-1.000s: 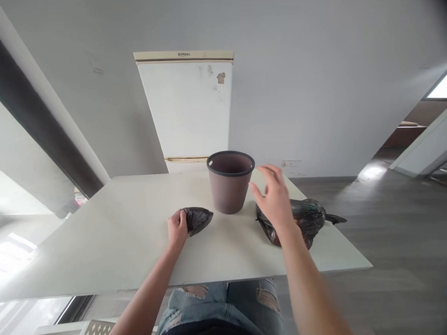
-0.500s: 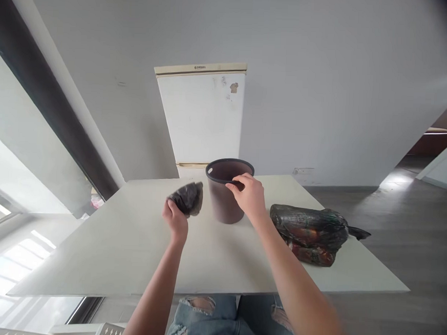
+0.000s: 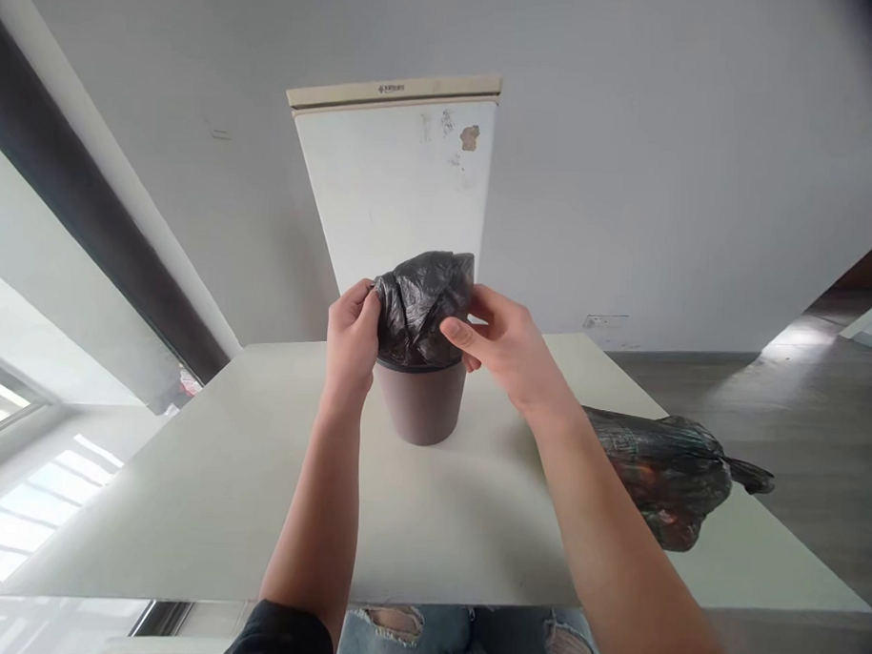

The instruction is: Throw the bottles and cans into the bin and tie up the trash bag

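A folded black garbage bag (image 3: 422, 312) is held up over the round brown trash can (image 3: 420, 403), hiding most of its rim and opening. My left hand (image 3: 354, 336) is closed on the bag's left side, thumb in front. My right hand (image 3: 498, 341) is at the bag's right edge, with its thumb over the front and its fingers partly hidden behind the plastic. The can stands upright on the white table (image 3: 259, 493).
A tied, filled black bag (image 3: 660, 473) lies on the table to the right, partly behind my right forearm. Beyond the table, a white refrigerator (image 3: 390, 192) stands against the grey wall (image 3: 628, 162).
My left hand has brought the garbage bag rightward and up, over the can. My right hand has left the can's rim and taken the bag's right edge.
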`<state>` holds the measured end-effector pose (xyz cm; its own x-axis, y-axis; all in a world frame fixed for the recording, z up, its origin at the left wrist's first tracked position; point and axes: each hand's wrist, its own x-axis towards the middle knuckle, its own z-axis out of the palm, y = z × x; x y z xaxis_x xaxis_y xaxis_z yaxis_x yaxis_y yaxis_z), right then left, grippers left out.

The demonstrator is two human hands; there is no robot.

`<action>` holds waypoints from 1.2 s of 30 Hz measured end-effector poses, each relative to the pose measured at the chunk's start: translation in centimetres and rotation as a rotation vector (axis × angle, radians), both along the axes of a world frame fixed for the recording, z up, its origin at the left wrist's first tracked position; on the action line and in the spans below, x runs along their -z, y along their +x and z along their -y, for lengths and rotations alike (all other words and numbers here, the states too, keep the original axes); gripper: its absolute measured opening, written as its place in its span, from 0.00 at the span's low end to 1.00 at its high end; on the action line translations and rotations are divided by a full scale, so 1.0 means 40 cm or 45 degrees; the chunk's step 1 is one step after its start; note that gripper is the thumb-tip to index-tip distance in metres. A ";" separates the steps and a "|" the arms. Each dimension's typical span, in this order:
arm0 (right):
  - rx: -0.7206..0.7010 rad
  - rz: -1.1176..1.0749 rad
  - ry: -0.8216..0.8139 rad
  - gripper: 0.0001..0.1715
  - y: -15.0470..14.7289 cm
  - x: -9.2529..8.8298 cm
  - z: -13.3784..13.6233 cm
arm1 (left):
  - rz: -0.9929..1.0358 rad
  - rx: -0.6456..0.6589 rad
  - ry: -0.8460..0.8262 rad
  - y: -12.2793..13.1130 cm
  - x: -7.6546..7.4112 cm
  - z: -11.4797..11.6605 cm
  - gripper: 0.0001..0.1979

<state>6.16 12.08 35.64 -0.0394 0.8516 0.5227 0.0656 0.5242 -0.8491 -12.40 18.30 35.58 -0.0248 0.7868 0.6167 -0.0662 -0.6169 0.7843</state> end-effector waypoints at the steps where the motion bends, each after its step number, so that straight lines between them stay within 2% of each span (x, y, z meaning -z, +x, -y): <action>1: 0.000 -0.016 0.015 0.27 -0.002 -0.014 -0.014 | 0.014 0.032 -0.010 0.004 0.000 0.001 0.16; 4: 0.124 -0.077 0.093 0.22 -0.002 -0.038 -0.064 | 0.079 0.027 -0.037 -0.003 -0.004 -0.008 0.17; 9: 0.392 -0.179 0.194 0.27 0.032 -0.049 -0.110 | 0.132 -0.089 -0.068 -0.062 -0.008 -0.052 0.14; 13: 0.534 -0.169 0.143 0.26 0.056 -0.042 -0.129 | 0.087 -0.173 -0.057 -0.102 -0.012 -0.084 0.12; 15: 0.537 -0.144 0.138 0.25 0.063 -0.034 -0.139 | 0.135 -0.230 -0.020 -0.107 -0.015 -0.093 0.15; 18: 0.401 -0.204 0.104 0.18 0.073 -0.028 -0.141 | 0.240 -0.309 0.029 -0.097 -0.018 -0.101 0.17; 19: 0.343 -0.213 0.082 0.22 0.077 -0.029 -0.136 | 0.271 -0.312 0.016 -0.092 -0.018 -0.102 0.16; 21: 0.291 -0.105 0.078 0.42 0.087 -0.035 -0.121 | 0.342 -0.294 -0.053 -0.082 -0.018 -0.105 0.13; 22: 0.307 0.030 0.114 0.50 0.092 -0.038 -0.113 | 0.380 -0.288 -0.085 -0.079 -0.017 -0.107 0.11; 23: 0.349 0.196 0.174 0.52 0.096 -0.040 -0.107 | 0.420 -0.286 -0.099 -0.076 -0.016 -0.109 0.10; 24: 0.410 0.352 0.248 0.47 0.100 -0.041 -0.102 | 0.453 -0.285 -0.093 -0.075 -0.013 -0.112 0.10; 27: 0.569 0.535 0.415 0.10 0.104 -0.039 -0.105 | 0.465 -0.272 -0.022 -0.082 0.000 -0.128 0.11; 28: 0.574 0.512 0.433 0.07 0.103 -0.037 -0.110 | 0.459 -0.270 -0.001 -0.087 0.006 -0.136 0.10; 32: 0.466 0.484 0.408 0.09 0.102 -0.028 -0.141 | 0.448 -0.340 0.008 -0.108 0.030 -0.167 0.13; 36: 0.375 0.398 0.428 0.27 0.104 -0.009 -0.176 | 0.330 -0.317 -0.109 -0.108 0.027 -0.159 0.16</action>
<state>10.32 19.14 36.02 -0.0219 0.6382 0.7696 0.4731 0.6847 -0.5544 -16.71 24.65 34.50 -0.3692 0.7852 0.4971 -0.1254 -0.5721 0.8105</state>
